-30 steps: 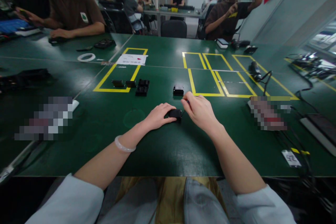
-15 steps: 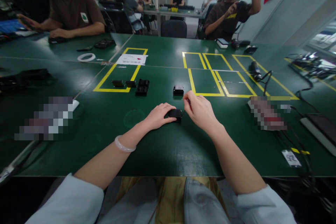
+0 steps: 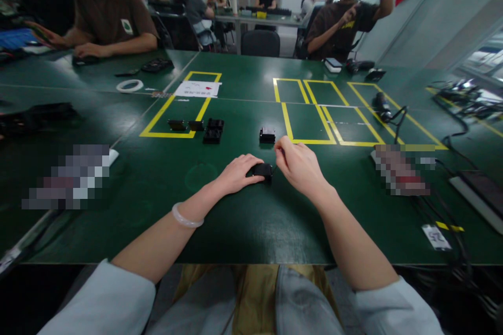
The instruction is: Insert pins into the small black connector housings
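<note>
My left hand (image 3: 240, 172) rests on the green table (image 3: 243, 230), its thumb and fingers closed around a small black block-shaped part (image 3: 262, 170). Just right of that part is my right hand (image 3: 297, 163), fingers curled in a pinch. A thin dark sliver shows between the pinch and the part's right side, too small to name. Beyond my hands stands another small black part (image 3: 268, 135) with a pale, shiny top. Farther left lie a black piece with hollows (image 3: 213, 131) and two small dark upright pieces, one being a black plate (image 3: 177, 124).
Yellow tape outlines (image 3: 310, 141) mark the table. A white paper sheet (image 3: 198, 89) and a white ring (image 3: 130, 86) lie at the back left. On the right are a black cylindrical device (image 3: 381, 106) and cables (image 3: 458, 220). Several people sit beyond.
My hands and the black part between them look almost unmoved. At the far left, a co-worker's hand with an object has shifted slightly.
</note>
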### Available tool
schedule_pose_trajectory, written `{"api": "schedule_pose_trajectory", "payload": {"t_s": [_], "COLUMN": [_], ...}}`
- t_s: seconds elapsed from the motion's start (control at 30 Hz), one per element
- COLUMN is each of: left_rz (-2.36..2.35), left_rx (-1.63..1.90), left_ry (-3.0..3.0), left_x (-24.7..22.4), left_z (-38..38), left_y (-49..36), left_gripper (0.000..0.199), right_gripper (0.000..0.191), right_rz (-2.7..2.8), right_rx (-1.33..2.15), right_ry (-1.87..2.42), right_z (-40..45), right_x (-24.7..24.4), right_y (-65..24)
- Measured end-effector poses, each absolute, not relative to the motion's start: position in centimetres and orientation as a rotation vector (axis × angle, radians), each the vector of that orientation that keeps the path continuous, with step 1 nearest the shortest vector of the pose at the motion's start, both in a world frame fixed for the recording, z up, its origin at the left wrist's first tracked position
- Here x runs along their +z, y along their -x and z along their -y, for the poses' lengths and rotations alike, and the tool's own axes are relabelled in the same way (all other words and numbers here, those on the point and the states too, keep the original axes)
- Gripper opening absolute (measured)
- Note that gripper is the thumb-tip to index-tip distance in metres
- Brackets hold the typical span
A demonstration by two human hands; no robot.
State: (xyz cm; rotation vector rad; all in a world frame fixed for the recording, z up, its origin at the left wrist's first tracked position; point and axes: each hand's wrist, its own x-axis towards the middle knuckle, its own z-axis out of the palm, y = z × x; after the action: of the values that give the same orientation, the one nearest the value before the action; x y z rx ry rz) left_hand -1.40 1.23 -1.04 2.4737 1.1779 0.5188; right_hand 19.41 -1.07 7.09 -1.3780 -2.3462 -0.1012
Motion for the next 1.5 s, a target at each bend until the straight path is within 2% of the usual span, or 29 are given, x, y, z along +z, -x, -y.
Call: {"api": "schedule_pose_trajectory", "payload": {"t_s": [0.27,0.43,0.6,0.83,1.37,1.5], "left_rz": [-1.174,-1.173,-1.181,-1.201,-1.189,-1.19], "left_rx": [0.518,0.527,0.522,0.498,0.512,0.508], "left_ry": [-2.478,-2.472,-2.478,-2.48,-2.475,-2.477], "left_x": [-0.98,-1.06,-1.09,-0.95,-0.84,-0.93], "left_z": [-1.21,-1.26,-1.23,-1.19,-1.17,-1.23], "left_y": [1.43,1.47,1.42,1.37,1.37,1.39], "left_gripper": [0.041,0.041,0.041,0.041,0.039,0.04], "right_gripper": [0.029,0.024,0.03,0.023,0.029,0.024], "right_rz": [2.36,2.348,2.368,2.324,2.336,2.32], "right_rx": [-0.092,-0.093,-0.087,-0.108,-0.11,-0.105], "right_ry": [1.358,1.365,1.384,1.395,1.382,1.393], "right_z": [1.19,1.25,1.24,1.14,1.18,1.21], "right_x": [7.22,7.33,7.38,7.16,7.03,7.09], "right_y": [-19.43,-19.41,-19.37,-19.4,-19.48,-19.43]}}
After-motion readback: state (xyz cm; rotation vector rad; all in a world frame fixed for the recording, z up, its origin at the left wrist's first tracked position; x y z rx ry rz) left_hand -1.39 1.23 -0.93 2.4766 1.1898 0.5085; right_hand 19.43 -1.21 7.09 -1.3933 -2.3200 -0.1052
